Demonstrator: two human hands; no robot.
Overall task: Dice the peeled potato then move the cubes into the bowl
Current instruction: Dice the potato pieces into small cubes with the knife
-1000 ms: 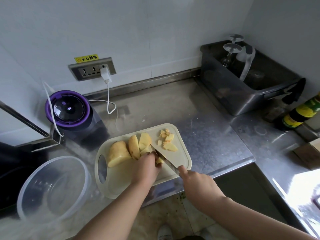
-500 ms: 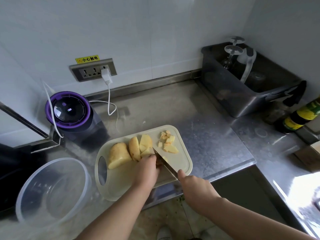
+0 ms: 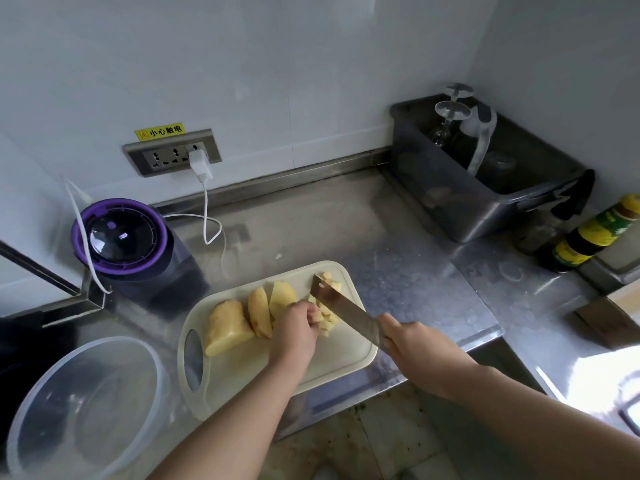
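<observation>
More cubes (image 3: 326, 323) beside lifted knife (image 3: 342, 307)

Purple-rimmed appliance (image 3: 119, 235) beside the wall, white charger (image 3: 200, 164) in the socket (image 3: 162, 157), grey tub (image 3: 450, 202) (glasses (image 3: 452, 112) inside)

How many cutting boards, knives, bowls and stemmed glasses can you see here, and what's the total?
Cutting board: 1
Knife: 1
Bowl: 1
Stemmed glasses: 2, upside down in the grey bin
Total: 5
Not counted: the potato on the board.
</observation>
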